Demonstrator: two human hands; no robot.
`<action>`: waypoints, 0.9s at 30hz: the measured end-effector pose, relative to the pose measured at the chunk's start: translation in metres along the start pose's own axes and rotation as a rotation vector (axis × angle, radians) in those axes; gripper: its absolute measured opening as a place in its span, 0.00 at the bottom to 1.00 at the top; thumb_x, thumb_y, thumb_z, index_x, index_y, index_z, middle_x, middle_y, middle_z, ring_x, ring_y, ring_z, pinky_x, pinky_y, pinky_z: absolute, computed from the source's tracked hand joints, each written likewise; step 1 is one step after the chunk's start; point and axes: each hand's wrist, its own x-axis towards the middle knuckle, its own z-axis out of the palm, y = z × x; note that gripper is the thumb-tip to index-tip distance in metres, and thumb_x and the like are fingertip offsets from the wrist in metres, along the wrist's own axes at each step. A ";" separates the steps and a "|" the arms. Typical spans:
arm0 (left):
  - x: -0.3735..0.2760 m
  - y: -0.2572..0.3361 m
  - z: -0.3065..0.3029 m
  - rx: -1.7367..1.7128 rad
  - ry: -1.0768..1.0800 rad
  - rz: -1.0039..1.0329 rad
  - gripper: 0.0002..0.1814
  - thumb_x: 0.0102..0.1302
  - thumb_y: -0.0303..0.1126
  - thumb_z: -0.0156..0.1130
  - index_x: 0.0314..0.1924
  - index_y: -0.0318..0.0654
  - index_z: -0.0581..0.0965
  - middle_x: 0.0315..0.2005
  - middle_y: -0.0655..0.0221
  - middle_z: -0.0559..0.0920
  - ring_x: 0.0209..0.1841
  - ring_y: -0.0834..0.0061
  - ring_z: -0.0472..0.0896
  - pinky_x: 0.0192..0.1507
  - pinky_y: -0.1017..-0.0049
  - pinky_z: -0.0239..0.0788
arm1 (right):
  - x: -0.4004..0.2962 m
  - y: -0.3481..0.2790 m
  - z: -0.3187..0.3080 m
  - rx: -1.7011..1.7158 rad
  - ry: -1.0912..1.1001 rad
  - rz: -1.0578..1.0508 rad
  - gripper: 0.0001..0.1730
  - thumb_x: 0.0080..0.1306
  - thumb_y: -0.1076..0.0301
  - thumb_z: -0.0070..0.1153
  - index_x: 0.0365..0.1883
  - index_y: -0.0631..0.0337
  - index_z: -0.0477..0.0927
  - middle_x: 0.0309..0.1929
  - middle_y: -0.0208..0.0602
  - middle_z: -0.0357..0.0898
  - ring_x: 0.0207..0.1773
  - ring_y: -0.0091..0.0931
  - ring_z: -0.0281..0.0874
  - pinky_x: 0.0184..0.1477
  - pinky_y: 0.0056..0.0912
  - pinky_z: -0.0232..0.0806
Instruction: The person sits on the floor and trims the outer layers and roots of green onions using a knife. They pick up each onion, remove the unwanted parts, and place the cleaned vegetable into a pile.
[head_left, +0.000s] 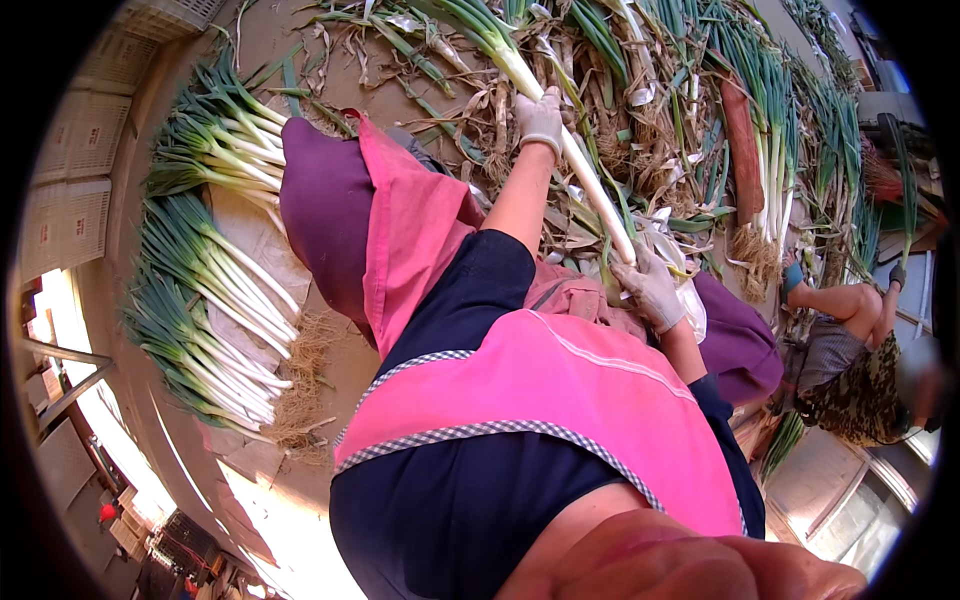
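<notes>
A long green onion (589, 169) slants across the space above my lap, its green leaves towards the top and its white end lower right. My left hand (540, 121), in a pale glove, is closed around the shaft below the leaves. My right hand (649, 290), also gloved, grips the lower white end; the roots are hidden there. A loose pale outer leaf (679, 262) hangs beside that hand. Beyond my hands lies a heap of untrimmed onions (600, 127) with dry leaves and stringy roots. Cleaner white-stemmed onions (225, 300) lie in bunches on the left.
At right sits a co-worker (855, 375) in camouflage clothing, holding an onion stalk. A reddish-brown long piece (739, 150) lies beside a bunch of onions (772, 172). Pale plastic crates (67, 225) are stacked along the left edge. Leaf scraps litter the floor.
</notes>
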 end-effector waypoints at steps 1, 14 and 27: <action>0.003 0.003 -0.002 0.064 0.033 0.060 0.15 0.61 0.31 0.58 0.40 0.35 0.63 0.22 0.67 0.72 0.14 0.76 0.71 0.14 0.73 0.65 | -0.007 0.001 -0.001 0.011 -0.013 0.011 0.29 0.58 0.66 0.56 0.56 0.68 0.66 0.32 0.34 0.75 0.30 0.20 0.71 0.30 0.20 0.63; -0.061 0.023 0.070 0.327 -0.153 0.345 0.23 0.60 0.27 0.62 0.50 0.28 0.63 0.34 0.63 0.73 0.32 0.74 0.75 0.34 0.73 0.70 | 0.005 -0.012 0.000 -0.059 0.213 -0.202 0.21 0.59 0.58 0.59 0.44 0.64 0.73 0.24 0.33 0.71 0.27 0.21 0.68 0.30 0.26 0.62; -0.145 -0.118 0.022 1.412 -1.883 0.356 0.37 0.56 0.63 0.52 0.54 0.40 0.72 0.47 0.57 0.77 0.49 0.54 0.74 0.52 0.64 0.65 | -0.005 0.011 -0.297 0.615 0.970 -0.525 0.26 0.59 0.58 0.60 0.50 0.65 0.72 0.39 0.40 0.79 0.33 0.23 0.77 0.29 0.24 0.69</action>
